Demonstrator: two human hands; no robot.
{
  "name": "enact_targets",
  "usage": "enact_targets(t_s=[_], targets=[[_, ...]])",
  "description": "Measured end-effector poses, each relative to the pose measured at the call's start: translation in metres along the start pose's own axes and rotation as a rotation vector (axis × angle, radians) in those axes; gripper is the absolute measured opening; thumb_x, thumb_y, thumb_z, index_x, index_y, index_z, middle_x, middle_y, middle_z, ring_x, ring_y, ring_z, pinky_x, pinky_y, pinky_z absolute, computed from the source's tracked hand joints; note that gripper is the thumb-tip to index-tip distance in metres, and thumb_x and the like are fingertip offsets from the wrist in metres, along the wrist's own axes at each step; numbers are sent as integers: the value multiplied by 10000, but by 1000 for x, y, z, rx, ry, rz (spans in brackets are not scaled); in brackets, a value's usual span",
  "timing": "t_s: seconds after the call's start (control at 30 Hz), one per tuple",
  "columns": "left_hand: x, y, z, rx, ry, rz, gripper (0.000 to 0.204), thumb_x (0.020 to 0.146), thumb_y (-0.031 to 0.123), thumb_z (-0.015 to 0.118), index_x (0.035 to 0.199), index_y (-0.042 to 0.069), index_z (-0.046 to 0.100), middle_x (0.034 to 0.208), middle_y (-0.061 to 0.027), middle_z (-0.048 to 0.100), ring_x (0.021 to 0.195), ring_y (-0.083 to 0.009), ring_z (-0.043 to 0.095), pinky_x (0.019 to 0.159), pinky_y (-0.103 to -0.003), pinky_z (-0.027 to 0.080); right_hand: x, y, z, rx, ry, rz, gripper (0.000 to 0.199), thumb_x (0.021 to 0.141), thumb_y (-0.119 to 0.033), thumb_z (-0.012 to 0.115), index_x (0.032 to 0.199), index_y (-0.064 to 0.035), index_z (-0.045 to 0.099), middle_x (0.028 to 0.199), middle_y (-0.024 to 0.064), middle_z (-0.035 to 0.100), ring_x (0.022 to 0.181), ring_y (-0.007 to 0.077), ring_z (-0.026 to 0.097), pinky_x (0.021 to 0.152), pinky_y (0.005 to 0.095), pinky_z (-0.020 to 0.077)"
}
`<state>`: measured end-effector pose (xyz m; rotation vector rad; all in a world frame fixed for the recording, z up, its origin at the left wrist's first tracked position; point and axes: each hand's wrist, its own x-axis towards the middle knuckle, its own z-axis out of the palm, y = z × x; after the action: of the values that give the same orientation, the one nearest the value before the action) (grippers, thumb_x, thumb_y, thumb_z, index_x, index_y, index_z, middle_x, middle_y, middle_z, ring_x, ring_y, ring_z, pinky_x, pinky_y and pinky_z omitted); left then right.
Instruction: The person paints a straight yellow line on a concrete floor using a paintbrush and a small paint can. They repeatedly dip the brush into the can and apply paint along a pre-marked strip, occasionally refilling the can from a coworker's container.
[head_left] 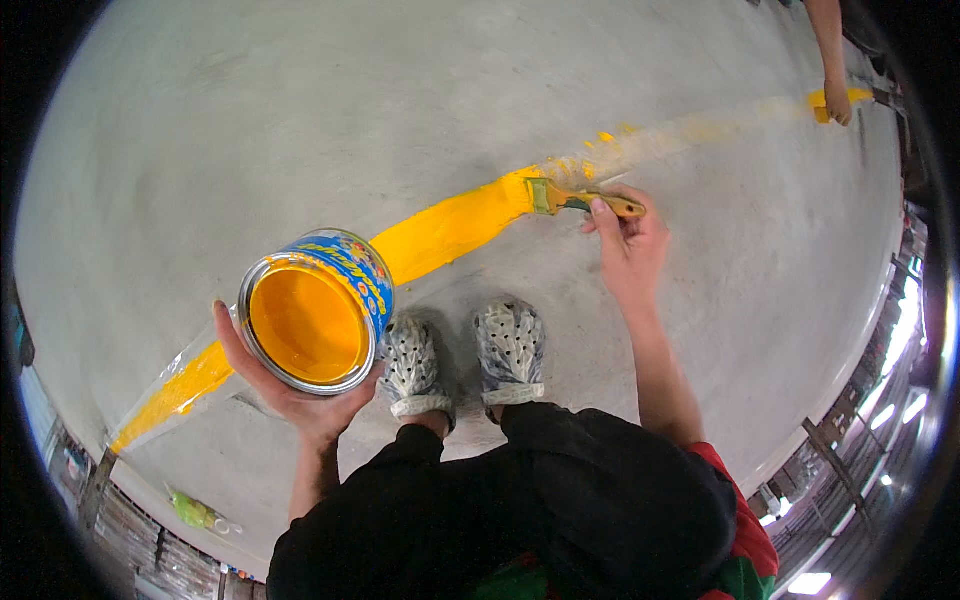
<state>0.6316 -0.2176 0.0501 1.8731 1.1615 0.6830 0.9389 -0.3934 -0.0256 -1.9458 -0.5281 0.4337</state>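
My left hand (300,405) is wrapped round the lower side of a blue-labelled metal paint can (362,262). The can is tilted toward me, and yellow paint (308,325) shows inside it. In my right hand (637,245) is a paintbrush (600,203), gripped by its wooden handle. Its yellow-coated bristles touch the floor at the right end of a wet yellow stripe (450,235). Beyond the bristles, the stripe's path carries scattered yellow dabs and a faint, worn yellow tint (690,130).
Grey concrete floor (250,120) surrounds the stripe. My feet, in patterned clogs (510,345), stand just below it. At far right, another person's hand (838,103) works over yellow paint. A green bag-like item (190,510) lies at lower left.
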Motion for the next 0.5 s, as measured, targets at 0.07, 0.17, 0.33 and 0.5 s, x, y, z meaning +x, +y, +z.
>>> enact_targets(t_s=[0.07, 0.17, 0.33, 0.5], targets=[[1, -3, 1, -24, -20, -3, 1407, 542, 342, 947, 1570, 46, 33, 1577, -158, 154, 1400, -281, 354, 1153, -448, 315, 10, 2, -4, -68, -35, 58, 158, 939, -56, 656, 1069, 28, 624, 836, 65, 683, 666, 94, 658, 619, 240, 524], [3, -5, 3, -23, -36, -1, 1402, 547, 342, 948, 1570, 52, 34, 1572, -159, 159, 1396, -285, 359, 1153, -450, 319, 28, 7, -23, -160, 196, 22, 168, 944, -77, 661, 1077, 20, 627, 844, 66, 684, 672, 95, 657, 618, 233, 517], [5, -6, 9, -65, -102, -15, 1398, 550, 338, 948, 1570, 67, 30, 1538, -159, 201, 1373, -291, 382, 1147, -462, 332, 33, 19, -35, -17, 31, 62, 181, 950, -104, 661, 1085, 13, 635, 832, 65, 689, 692, 100, 668, 630, 234, 526], [7, -8, 8, -27, -109, 54, 1363, 580, 346, 929, 1574, 60, 40, 1529, -163, 260, 1384, -299, 387, 1147, -475, 344, 24, 4, -32, -314, 137, -73, 153, 949, -80, 653, 1071, 12, 645, 856, 67, 696, 700, 105, 676, 624, 217, 515]])
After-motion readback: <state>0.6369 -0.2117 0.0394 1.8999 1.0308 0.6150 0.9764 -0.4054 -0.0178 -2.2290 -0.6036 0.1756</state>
